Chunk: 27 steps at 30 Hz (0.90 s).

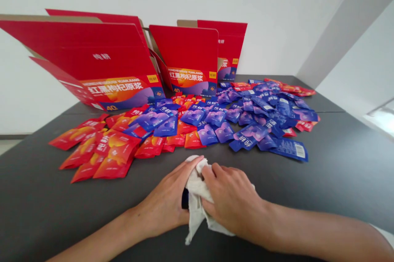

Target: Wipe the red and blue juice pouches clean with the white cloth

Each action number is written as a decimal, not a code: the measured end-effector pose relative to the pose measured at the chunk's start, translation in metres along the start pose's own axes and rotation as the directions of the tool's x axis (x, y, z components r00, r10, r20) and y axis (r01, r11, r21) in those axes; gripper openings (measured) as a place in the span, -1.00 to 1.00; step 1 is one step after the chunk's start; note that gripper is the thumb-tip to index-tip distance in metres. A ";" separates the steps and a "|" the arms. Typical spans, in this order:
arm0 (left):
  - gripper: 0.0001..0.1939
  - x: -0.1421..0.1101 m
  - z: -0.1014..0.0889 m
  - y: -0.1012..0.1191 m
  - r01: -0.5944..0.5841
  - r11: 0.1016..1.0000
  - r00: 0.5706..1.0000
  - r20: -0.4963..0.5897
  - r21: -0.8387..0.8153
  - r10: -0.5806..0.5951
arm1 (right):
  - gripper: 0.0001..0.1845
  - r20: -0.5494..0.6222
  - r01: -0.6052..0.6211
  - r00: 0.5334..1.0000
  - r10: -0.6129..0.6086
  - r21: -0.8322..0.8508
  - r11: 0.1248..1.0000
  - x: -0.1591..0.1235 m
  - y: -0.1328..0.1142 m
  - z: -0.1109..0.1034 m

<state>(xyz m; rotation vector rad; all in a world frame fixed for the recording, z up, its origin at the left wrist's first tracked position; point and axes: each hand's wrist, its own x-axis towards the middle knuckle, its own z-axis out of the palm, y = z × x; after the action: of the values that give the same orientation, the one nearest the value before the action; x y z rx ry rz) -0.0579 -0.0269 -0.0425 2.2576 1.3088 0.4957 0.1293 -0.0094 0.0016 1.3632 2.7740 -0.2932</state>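
Observation:
Close to the near side of the table, both hands meet around a crumpled white cloth [197,188]. My right hand [235,196] is closed on the cloth, its fingers bunching it up. My left hand [168,198] curls round a dark blue item [185,199], which looks like one of the pouches. Most of that item is hidden by the cloth and fingers. Ahead of the hands lie red-orange pouches [113,153] at the left and blue-purple pouches [250,135] at the right, with both colours mixed in the middle.
Red cartons stand upright along the back: a large one [101,55] at the left, another [187,55] in the middle, and one [234,42] behind it. Their tops are open. The dark grey table [338,180] runs back to a white wall [271,16].

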 end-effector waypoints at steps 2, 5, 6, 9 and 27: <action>-0.02 0.000 -0.001 0.001 0.008 1.000 1.000 0.009 -0.001 -0.008 | -0.65 0.012 -0.013 1.000 0.013 -0.019 1.000 -0.001 0.003 -0.001; -0.01 0.001 -0.002 0.004 0.043 0.999 0.999 0.021 -0.025 -0.042 | -0.63 0.067 -0.099 0.992 0.108 -0.122 0.988 -0.003 0.014 -0.007; 0.00 0.002 -0.002 0.005 0.044 0.999 0.999 0.019 -0.031 -0.044 | -0.63 0.074 -0.117 0.989 0.128 -0.144 0.983 -0.003 0.016 -0.008; 0.02 0.002 -0.001 0.005 0.017 0.999 1.000 0.007 -0.033 -0.016 | -0.63 0.047 -0.092 0.994 0.097 -0.103 0.990 -0.001 0.009 -0.007; -0.02 0.000 0.000 0.005 0.032 0.998 0.999 0.003 -0.060 -0.032 | -0.62 0.059 -0.108 0.991 0.117 -0.136 0.985 0.001 0.006 -0.005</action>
<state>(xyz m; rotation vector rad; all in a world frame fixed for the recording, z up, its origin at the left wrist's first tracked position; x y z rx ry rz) -0.0540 -0.0288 -0.0398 2.1842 1.3094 0.5147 0.1339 -0.0041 0.0059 1.4433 2.5988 -0.1446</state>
